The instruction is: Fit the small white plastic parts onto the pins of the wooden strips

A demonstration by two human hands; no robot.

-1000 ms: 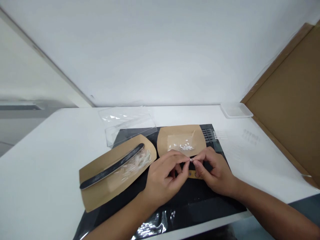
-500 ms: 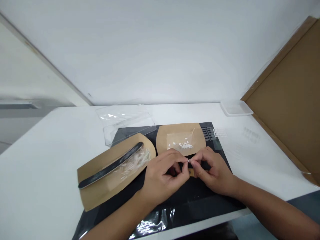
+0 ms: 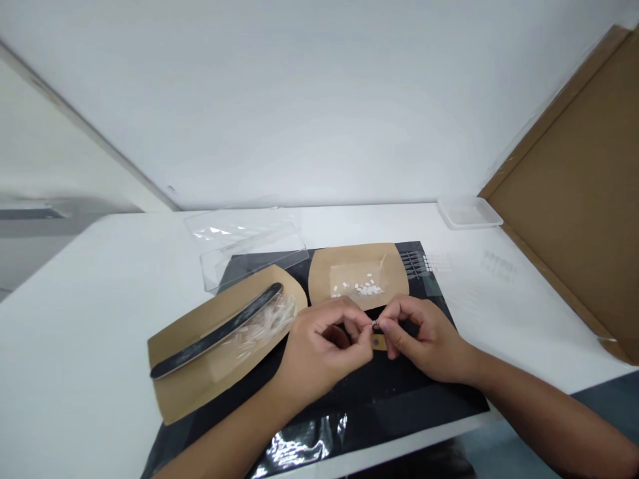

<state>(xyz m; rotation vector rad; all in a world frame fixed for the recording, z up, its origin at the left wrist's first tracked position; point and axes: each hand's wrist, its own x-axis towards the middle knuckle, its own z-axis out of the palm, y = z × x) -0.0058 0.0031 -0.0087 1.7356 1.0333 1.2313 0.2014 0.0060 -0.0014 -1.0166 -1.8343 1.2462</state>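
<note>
My left hand [image 3: 324, 346] and my right hand [image 3: 426, 339] meet over the black mat [image 3: 399, 412], thumb and forefinger pinched on each. A tiny shiny piece [image 3: 375, 323] shows between the fingertips; its kind is too small to make out. Just under it lies a yellowish strip [image 3: 379, 342] with a dark dot, partly covered by my fingers. Behind my hands, a brown paper tray [image 3: 319, 266] holds small white oval bits [image 3: 368, 289]. Left of my left hand, a longer paper tray [image 3: 192, 392] carries a black curved nail file [image 3: 217, 332] and clear slender pieces [image 3: 264, 326].
Dark slender sticks [image 3: 413, 265] lie at the mat's back right, beside a sheet of clear dots [image 3: 438, 263]. Clear plastic covers [image 3: 254, 256] rest at the back left. A translucent tub [image 3: 469, 213] stands near a cardboard panel [image 3: 569, 199] on the white table [image 3: 74, 319].
The view has shifted slightly. My fingertips have drawn a little apart around the shiny piece, and more of the yellowish strip's dark dot shows. Both hands keep their pinch.
</note>
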